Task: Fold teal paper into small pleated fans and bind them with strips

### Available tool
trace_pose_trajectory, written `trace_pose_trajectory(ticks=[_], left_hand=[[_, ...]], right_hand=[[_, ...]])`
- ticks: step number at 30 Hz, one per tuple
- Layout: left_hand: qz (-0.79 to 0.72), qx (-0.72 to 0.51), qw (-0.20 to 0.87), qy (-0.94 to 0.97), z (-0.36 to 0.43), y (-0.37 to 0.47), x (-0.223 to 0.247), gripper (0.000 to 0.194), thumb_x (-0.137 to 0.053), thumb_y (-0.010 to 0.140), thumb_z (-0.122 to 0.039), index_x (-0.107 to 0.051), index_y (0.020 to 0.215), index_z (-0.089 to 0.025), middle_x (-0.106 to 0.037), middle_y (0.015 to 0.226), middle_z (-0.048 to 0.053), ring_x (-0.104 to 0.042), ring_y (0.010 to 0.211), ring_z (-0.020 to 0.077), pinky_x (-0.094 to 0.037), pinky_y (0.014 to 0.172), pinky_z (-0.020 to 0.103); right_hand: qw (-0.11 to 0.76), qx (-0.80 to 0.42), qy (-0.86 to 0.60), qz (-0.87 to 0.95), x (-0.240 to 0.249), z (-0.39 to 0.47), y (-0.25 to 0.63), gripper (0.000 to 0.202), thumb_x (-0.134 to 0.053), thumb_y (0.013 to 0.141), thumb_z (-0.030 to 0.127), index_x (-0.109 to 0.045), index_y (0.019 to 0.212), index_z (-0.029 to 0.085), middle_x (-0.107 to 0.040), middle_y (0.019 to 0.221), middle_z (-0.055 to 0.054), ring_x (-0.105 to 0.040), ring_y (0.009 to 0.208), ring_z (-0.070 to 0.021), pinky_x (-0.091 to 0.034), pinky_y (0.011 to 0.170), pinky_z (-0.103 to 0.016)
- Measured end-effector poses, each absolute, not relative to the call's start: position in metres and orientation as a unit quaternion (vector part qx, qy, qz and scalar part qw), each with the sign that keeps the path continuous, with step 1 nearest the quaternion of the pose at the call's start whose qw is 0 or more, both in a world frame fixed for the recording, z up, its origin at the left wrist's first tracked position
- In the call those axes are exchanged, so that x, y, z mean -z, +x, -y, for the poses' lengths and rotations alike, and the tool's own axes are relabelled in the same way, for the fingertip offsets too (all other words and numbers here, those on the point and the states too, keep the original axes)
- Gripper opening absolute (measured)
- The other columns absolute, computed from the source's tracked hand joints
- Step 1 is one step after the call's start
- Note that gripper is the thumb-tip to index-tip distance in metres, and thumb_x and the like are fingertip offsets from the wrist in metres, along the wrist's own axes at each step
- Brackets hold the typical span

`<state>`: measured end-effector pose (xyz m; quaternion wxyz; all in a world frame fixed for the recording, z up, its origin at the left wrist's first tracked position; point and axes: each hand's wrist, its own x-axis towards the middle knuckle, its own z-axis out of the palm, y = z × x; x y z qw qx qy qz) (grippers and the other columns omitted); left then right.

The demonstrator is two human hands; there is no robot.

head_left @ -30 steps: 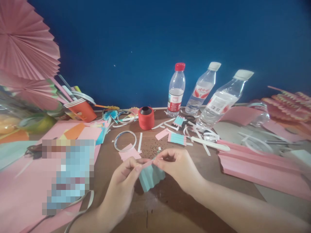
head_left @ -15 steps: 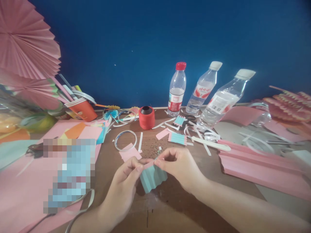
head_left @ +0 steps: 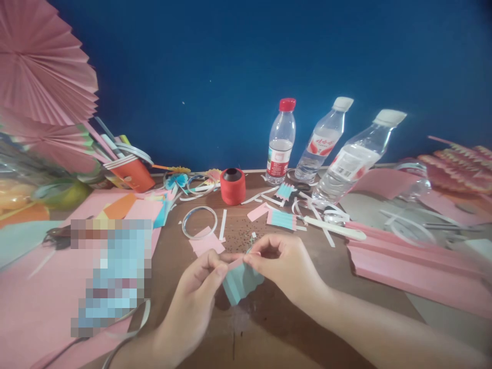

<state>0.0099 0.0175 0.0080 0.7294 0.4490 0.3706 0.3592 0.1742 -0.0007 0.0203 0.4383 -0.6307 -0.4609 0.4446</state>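
Note:
Between my two hands is a small pleated sheet of light-blue paper with a pink strip along its top edge. My left hand pinches its upper left corner between thumb and forefinger. At the upper right, my right hand pinches the same edge; a thin, tiny bit sticks up by its fingertips, too small to make out. Just beyond the fingers lie dark specks on the brown table. A pink paper square and a roll of clear tape are past my left hand.
Farther back stand a red round container and bottles, one red-capped. A folded blue-pink paper piece and a white-handled tool lie beyond my right hand. Pink paper covers the left; an orange cup holds pens.
Both hands keep their pinch on the pleated paper with hardly any movement. The paper's right side looks slightly more folded in. The whole view has shifted a little.

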Motion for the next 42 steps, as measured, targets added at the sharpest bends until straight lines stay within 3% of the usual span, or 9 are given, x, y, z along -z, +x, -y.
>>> trace_pose_trajectory(ticks=[5, 14, 23, 30, 37, 42], left_hand=[[-0.365, -0.372, 0.740, 0.425, -0.016, 0.013, -0.009, 0.020, -0.053, 0.082, -0.026, -0.047, 0.064, -0.017, -0.063, 0.103, 0.006, -0.058, 0.083, 0.0189, -0.043, 0.062, 0.025], [-0.355, -0.372, 0.740, 0.432, -0.013, 0.015, -0.012, 0.021, -0.050, 0.083, -0.022, -0.046, 0.063, -0.017, -0.062, 0.107, 0.006, -0.053, 0.100, 0.0211, -0.040, 0.080, 0.031], [-0.326, -0.378, 0.764, 0.409, -0.014, 0.017, -0.012, 0.024, -0.048, 0.085, -0.021, -0.043, 0.061, -0.018, -0.063, 0.101, 0.003, -0.055, 0.071, 0.0128, -0.041, 0.062, 0.024], [-0.314, -0.378, 0.773, 0.402, -0.014, 0.017, -0.011, 0.023, -0.048, 0.084, -0.022, -0.046, 0.062, -0.018, -0.062, 0.102, 0.003, -0.053, 0.068, 0.0129, -0.041, 0.063, 0.026], [-0.298, -0.367, 0.783, 0.404, -0.016, 0.016, -0.011, 0.023, -0.045, 0.086, -0.020, -0.044, 0.063, -0.018, -0.060, 0.108, 0.003, -0.056, 0.079, 0.0159, -0.040, 0.060, 0.025], [-0.301, -0.365, 0.774, 0.421, -0.018, 0.013, -0.010, 0.020, -0.049, 0.084, -0.020, -0.047, 0.064, -0.017, -0.061, 0.107, 0.007, -0.056, 0.082, 0.0169, -0.041, 0.070, 0.028]], right_hand=[[0.445, -0.433, -0.633, 0.463, -0.018, 0.000, 0.172, 0.012, -0.064, 0.066, 0.029, -0.060, 0.062, 0.018, -0.059, 0.058, 0.001, -0.051, 0.055, -0.0114, -0.038, 0.050, -0.022], [0.444, -0.407, -0.630, 0.491, -0.018, 0.001, 0.172, 0.008, -0.062, 0.067, 0.025, -0.059, 0.064, 0.018, -0.059, 0.059, 0.002, -0.051, 0.056, -0.0108, -0.039, 0.052, -0.022], [0.471, -0.418, -0.611, 0.480, -0.013, -0.003, 0.176, 0.014, -0.067, 0.064, 0.028, -0.058, 0.067, 0.018, -0.057, 0.061, 0.002, -0.050, 0.056, -0.0105, -0.039, 0.050, -0.021], [0.483, -0.438, -0.598, 0.466, -0.010, -0.004, 0.175, 0.013, -0.067, 0.063, 0.027, -0.059, 0.068, 0.017, -0.057, 0.061, 0.002, -0.050, 0.055, -0.0101, -0.038, 0.049, -0.021], [0.513, -0.503, -0.557, 0.416, -0.010, -0.005, 0.176, 0.015, -0.069, 0.061, 0.024, -0.059, 0.068, 0.016, -0.058, 0.061, 0.003, -0.049, 0.055, -0.0092, -0.037, 0.049, -0.020], [0.529, -0.548, -0.522, 0.383, -0.008, -0.006, 0.176, 0.019, -0.072, 0.058, 0.023, -0.056, 0.067, 0.016, -0.055, 0.060, 0.004, -0.049, 0.055, -0.0090, -0.037, 0.052, -0.021]])
